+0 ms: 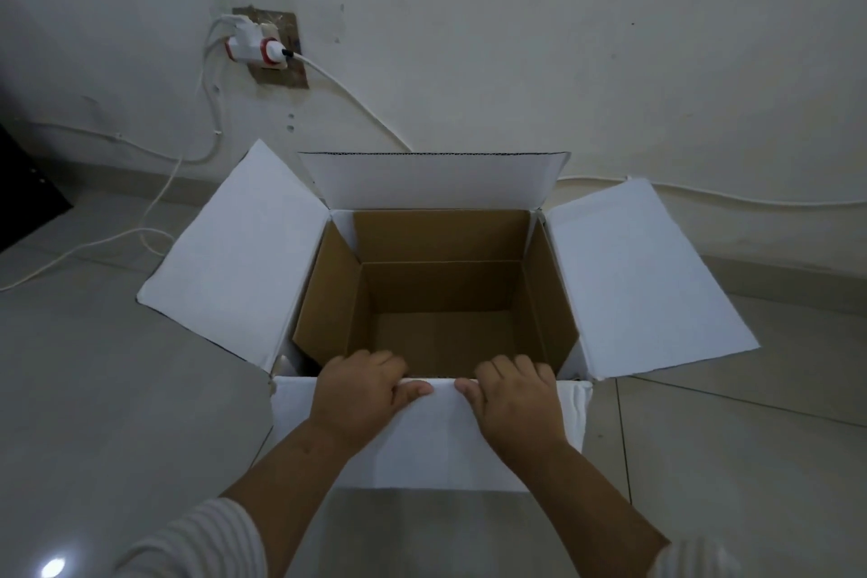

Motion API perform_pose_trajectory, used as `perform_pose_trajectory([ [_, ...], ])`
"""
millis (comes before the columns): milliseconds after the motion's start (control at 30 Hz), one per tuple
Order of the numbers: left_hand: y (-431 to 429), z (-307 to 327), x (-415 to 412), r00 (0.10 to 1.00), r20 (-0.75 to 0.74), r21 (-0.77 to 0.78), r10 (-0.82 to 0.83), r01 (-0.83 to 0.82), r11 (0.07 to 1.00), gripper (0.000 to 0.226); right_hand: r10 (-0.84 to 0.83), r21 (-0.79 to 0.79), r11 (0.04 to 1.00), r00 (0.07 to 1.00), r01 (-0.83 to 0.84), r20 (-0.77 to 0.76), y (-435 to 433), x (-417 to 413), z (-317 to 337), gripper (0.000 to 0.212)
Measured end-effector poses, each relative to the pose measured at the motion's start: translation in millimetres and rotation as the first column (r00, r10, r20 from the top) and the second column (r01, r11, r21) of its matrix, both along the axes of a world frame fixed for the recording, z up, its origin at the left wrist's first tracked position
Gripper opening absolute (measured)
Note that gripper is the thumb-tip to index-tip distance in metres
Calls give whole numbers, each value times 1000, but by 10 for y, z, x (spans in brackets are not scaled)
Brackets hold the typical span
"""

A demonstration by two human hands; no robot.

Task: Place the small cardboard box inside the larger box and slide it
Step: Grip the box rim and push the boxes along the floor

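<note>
The larger white box (647, 277) stands open on the floor with its four flaps spread outward. Inside it sits the small brown cardboard box (441, 291), open too, its brown flaps standing up against the white walls and its bottom bare. My left hand (361, 394) and my right hand (513, 399) grip the near rim side by side. Their fingers curl over the edge into the opening and their thumbs press on the white near flap (422, 446). Whether the brown near flap is caught under the fingers is hidden.
The boxes stand on a pale tiled floor (94, 390) close to a white wall. A wall socket with a white adapter (255, 47) is at the upper left, and white cables (155, 202) trail over the floor to the left and along the wall base. A dark object (23, 192) is at the left edge.
</note>
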State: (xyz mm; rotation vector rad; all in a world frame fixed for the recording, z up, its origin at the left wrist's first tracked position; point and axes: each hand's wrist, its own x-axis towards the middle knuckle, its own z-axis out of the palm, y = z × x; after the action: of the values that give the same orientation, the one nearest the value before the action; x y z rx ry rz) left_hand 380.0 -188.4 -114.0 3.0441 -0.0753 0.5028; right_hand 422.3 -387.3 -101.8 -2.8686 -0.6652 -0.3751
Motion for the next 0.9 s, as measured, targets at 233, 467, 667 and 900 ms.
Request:
perform_pose_trajectory([
  [233,-138,127,92,996,-74,-10,-49,48,999,86,-26,-9,1000,999,26,-22,-77,27,-14,68],
  [467,-476,196,197,971,-216,-11,-101,101,995,81,-113,-23,994,992,111,-55,-432,-16,28,73],
  [667,-620,215,310,951,-255,-71,-174,161,984,53,-220,-52,975,959,214,-176,-556,-101,115,88],
  [900,-590,235,314,937,-275,-110,-217,193,975,50,-256,-85,967,921,242,-293,-524,-131,188,39],
])
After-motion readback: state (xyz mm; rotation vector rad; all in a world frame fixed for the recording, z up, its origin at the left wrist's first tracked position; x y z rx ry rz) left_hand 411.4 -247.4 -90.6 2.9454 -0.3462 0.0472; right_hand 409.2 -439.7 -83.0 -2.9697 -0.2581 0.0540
